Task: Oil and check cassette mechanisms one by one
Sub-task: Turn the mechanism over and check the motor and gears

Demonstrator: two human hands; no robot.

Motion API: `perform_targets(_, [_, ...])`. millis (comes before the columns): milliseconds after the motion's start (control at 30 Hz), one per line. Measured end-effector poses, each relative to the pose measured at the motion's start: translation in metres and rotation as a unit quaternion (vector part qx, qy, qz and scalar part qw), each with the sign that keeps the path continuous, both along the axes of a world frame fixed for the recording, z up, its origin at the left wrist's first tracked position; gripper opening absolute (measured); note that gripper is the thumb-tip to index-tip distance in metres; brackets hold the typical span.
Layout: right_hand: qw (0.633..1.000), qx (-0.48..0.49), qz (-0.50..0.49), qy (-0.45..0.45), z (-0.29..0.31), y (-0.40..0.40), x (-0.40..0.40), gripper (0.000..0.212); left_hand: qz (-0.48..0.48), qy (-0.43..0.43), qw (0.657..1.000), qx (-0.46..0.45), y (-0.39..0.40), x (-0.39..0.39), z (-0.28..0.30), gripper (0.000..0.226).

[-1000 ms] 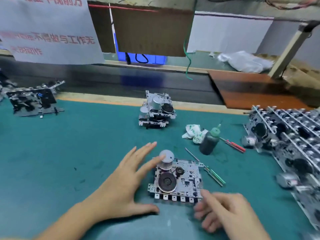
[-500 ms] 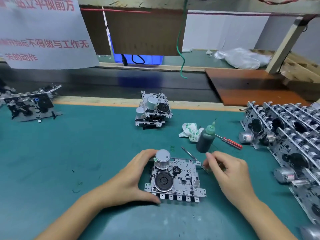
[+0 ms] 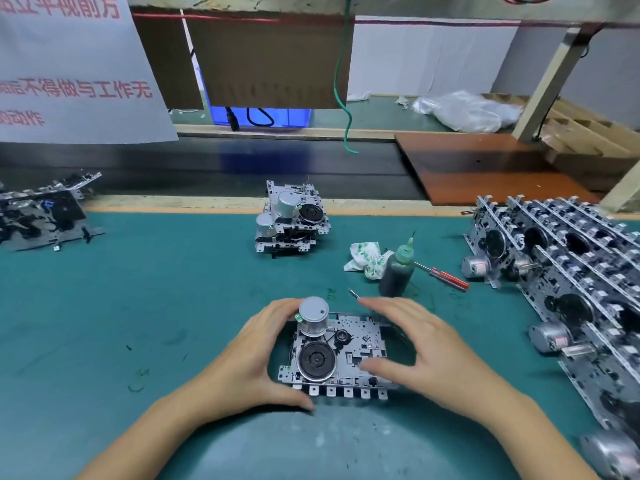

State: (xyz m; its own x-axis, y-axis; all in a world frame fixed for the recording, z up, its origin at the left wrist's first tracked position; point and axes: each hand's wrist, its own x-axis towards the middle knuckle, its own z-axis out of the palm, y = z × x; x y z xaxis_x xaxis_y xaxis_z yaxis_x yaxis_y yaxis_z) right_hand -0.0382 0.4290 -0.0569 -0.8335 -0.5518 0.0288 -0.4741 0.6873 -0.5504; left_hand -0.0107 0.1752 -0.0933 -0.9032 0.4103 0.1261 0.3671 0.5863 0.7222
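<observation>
The fingers of the left hand (image 3: 249,358) curl round the left side of the cassette mechanism (image 3: 341,355), fingertips up by its silver motor can (image 3: 313,315), thumb at the near left corner; this unit lies flat on the green mat (image 3: 138,306), near the middle of the mat's front edge, black flywheel (image 3: 317,360) facing up; the right hand (image 3: 426,351) is cupped over the unit's right side, fingers spread and only loosely bent, thumb across the plate, and whether it grips or merely hovers cannot be told, since that hand is blurred. At the far left edge of the mat sits a dark pile of mechanisms (image 3: 45,216); at the middle of the back edge a small stack (image 3: 292,220); right of centre a crumpled cloth (image 3: 365,259), the green oil bottle (image 3: 398,268) upright and a red-handled screwdriver (image 3: 446,277); along the right edge, rows of mechanisms (image 3: 561,271) on their sides. The risk, as I judge it: the bottle stands just beyond the right hand's fingers, so a careless lift could tip it; oily fingers could also let the plate slip.
</observation>
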Motion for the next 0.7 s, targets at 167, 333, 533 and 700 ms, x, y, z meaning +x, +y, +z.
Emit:
perform_targets(167, [0.984, 0.168, 0.041, 0.048, 0.001, -0.010, 0.002, 0.122, -0.005, -0.004, 1.000, 0.008, 0.001, 0.000, 0.000, 0.102])
perform_targets(333, [0.979, 0.191, 0.049, 0.047, 0.001, -0.019, 0.000, 0.126, -0.008, -0.003, 1.000, 0.013, 0.000, 0.000, -0.002, 0.102])
perform_targets(533, [0.973, 0.199, 0.057, 0.101, 0.006, -0.021, -0.005, 0.105, -0.030, -0.024, 0.999, -0.005, 0.001, 0.000, -0.003, 0.121])
perform_targets(700, [0.999, 0.041, 0.003, -0.030, 0.021, -0.006, -0.017, 0.088, 0.035, -0.201, 0.900, 0.386, 0.017, -0.017, 0.014, 0.112])
